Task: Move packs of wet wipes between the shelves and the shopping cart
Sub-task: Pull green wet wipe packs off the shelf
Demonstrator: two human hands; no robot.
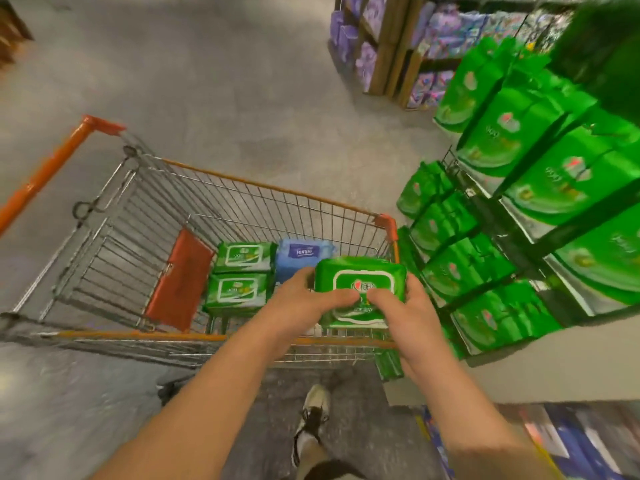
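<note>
Both hands hold one green pack of wet wipes (360,289) above the near right corner of the shopping cart (242,188), at about 5 o'clock from the basket's middle. The left hand (304,299) takes the pack from its left side, fingers curled over the top face and reaching to the white-edged lid label. The right hand (405,313) takes it from the right side, fingers curled over the top face too, so that the fingertips of the two hands nearly meet on the label. Each grip is thus closed around the pack, not spread.

On the floor of the cart lie two more green packs (239,275), one just beyond the other, at about 9 o'clock from the held pack. A blue Tempo pack (303,256) lies beside them, at about 11 o'clock from the held pack and partly hidden by the left hand. The cart's orange fold-down seat flap (181,278) stands tilted at 9 o'clock of the green pair, and the orange handle bar (52,164) runs along the far left.

At 3 o'clock, wire shelves (502,216) carry rows of the same green packs (554,188), standing upright and close together. Purple packs (367,60) fill a wooden rack at 1 o'clock. A sneaker (311,420) shows on the grey floor at 6 o'clock.
</note>
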